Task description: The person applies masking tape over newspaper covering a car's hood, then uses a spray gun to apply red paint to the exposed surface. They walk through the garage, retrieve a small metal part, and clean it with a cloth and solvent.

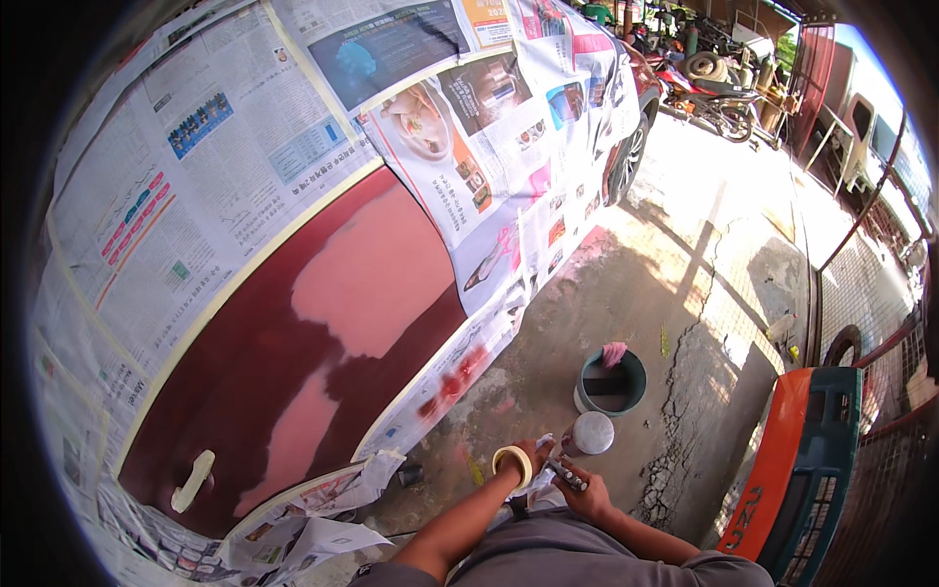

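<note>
Grey shirt (543, 553) at lower edge; right hand (590, 499) grasping metal tool (567, 476); left hand (533, 456) just beside, grip unclear, tape roll (526, 471) around wrist; bucket (636, 378) beyond.

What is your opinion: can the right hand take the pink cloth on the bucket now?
Probably not: the right hand holds a metallic tool, and the pink cloth lies beyond the can.

1. Car door (259, 382): smooth dark-red paint; pink patches (377, 279) matt (chalky, from where I stand).
2. Masking sheets (245, 127): printed paper, creased.
3. Handheld tool (570, 476): shiny metal.
4. Bucket (583, 399): smooth plastic.
5. Rag (614, 354): crumpled cloth.
6. Floor (587, 293): rough, cracked concrete.
</note>
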Demonstrator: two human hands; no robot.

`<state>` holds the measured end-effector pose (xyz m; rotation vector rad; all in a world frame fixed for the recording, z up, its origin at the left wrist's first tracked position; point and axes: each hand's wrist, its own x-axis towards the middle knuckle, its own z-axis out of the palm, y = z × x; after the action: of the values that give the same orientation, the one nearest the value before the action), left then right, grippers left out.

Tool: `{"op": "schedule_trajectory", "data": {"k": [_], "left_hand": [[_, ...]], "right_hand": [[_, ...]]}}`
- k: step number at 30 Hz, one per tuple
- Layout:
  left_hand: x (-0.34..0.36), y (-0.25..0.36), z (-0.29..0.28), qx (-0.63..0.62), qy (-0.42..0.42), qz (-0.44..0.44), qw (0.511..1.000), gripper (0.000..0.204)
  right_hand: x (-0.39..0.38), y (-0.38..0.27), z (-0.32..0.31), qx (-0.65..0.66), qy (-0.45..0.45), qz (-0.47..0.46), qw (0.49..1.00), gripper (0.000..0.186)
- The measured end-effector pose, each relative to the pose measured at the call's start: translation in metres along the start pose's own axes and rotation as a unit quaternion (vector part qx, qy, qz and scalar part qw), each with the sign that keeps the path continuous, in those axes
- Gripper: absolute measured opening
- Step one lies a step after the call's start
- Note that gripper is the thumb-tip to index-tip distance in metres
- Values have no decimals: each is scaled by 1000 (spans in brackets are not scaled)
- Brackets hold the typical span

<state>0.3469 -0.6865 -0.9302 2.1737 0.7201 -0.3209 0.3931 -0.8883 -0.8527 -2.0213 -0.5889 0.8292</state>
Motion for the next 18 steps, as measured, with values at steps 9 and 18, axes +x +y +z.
{"op": "schedule_trajectory", "data": {"k": [9,18], "left_hand": [[-74,-13,-3,-39,47,-52,997,69],[-123,-23,6,-70,84,-63,992,71]], "right_hand": [[-36,-1,24,-57,-49,-38,996,49],[-72,8,43,-53,-57,-53,996,49]]}}
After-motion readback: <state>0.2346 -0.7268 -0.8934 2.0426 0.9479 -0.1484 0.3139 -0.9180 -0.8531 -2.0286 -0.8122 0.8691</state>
